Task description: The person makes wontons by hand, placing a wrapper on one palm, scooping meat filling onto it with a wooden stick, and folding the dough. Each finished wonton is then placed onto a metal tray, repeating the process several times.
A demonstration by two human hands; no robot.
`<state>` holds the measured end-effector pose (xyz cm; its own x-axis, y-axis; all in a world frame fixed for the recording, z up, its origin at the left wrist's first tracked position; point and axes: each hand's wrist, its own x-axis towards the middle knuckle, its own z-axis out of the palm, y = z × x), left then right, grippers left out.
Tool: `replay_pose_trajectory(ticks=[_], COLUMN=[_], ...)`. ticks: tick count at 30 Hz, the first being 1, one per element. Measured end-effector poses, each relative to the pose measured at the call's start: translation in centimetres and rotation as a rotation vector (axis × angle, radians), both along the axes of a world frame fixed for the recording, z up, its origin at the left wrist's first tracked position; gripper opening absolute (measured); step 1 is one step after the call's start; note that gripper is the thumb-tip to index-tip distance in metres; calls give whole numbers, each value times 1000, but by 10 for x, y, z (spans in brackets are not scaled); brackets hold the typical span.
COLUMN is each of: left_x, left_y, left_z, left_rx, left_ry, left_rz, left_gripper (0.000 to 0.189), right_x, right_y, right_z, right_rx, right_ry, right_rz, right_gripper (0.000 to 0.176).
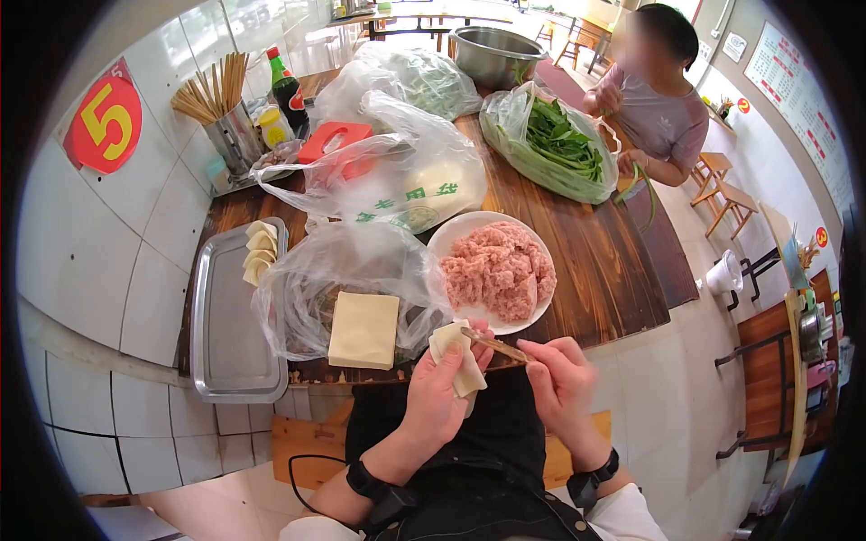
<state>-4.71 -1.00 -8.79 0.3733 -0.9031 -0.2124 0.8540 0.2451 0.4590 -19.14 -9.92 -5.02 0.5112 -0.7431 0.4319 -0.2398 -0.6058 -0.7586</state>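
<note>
My left hand [439, 386] holds a few pale dumpling wrappers [466, 371], thumb across them, just below the plate. In my right hand [557, 374] is a thin flat stick [498, 345], pinched near its end, its tip at the top edge of the wrappers. Minced meat [498, 270] is heaped on a white plate [538, 317] right above both hands. To the left, a square stack of wrappers [363, 330] lies on an opened clear plastic bag [311, 270]. Several folded dumplings [261, 251] sit in a row at the top right of a metal tray [236, 352].
A bag of leafy greens [548, 144] and a metal pot [498, 56] stand farther back on the wooden table [595, 270]. Plastic bags [410, 176], a red tissue box [336, 149], a sauce bottle [289, 93] and chopsticks [216, 95] are at the back left. A person [657, 99] handles greens at the right.
</note>
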Motion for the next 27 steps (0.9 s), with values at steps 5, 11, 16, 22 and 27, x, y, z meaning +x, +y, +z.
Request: replay_pose_trajectory(ticks=[5, 11, 16, 22, 27], left_x=[3, 4, -6, -6, -6], left_y=[1, 1, -5, -3, -4], left_z=[6, 13, 1, 0, -5], left_rx=[84, 117, 119, 96, -39], left_ry=[-91, -101, -6, 28, 129], left_rz=[-73, -90, 4, 88, 88], left_gripper=[36, 38, 39, 31, 18], right_x=[-9, -3, 22, 35, 34], right_y=[-17, -22, 17, 31, 28], right_z=[5, -10, -52, -48, -36], right_rx=[-350, 13, 845, 880, 823], right_ry=[316, 198, -216, -407, -540], right_rz=[-36, -141, 196, 111, 73], right_gripper=[16, 12, 18, 19, 16])
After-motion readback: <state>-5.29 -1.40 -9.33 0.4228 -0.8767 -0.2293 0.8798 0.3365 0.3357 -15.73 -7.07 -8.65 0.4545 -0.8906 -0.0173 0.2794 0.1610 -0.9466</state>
